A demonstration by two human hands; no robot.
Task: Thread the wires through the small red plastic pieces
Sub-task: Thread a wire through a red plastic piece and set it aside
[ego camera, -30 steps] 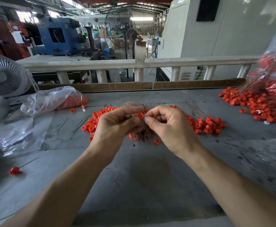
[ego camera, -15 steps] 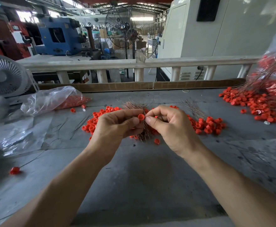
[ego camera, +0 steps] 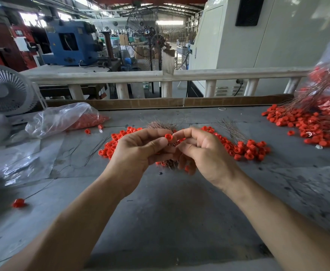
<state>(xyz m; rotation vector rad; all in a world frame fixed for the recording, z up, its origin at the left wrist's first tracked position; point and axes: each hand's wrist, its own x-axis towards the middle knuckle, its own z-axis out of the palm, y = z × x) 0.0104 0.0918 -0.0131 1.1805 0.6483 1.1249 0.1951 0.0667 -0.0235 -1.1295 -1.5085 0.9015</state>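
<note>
Cap [ego camera: 168,137], a small red plastic ring, sits pinched between the thumb and forefinger of the left hand [ego camera: 138,151], just above the counter [ego camera: 175,212] at mid-frame. That hand also grips a coppery bundle of wires [ego camera: 167,163], whose frayed ends stick out above and below the fist. Touching the cap from 3 o'clock, the right hand [ego camera: 201,151] has its thumb and forefinger pinched together at the cap's rim, the other fingers curled under; whether a wire runs between those fingertips is too fine to tell. Behind the hands, from 9 to 3 o'clock, loose red caps [ego camera: 246,149] lie scattered on the counter, with a few thin wires [ego camera: 231,130] lying across them. At 2 o'clock a larger heap [ego camera: 314,124] of caps already on wires spills from a clear bag. At 10 o'clock lies another bag [ego camera: 62,118] holding red pieces, and beyond it a white fan [ego camera: 5,90]. At 8 o'clock one threaded cap [ego camera: 18,202] lies alone.
</note>
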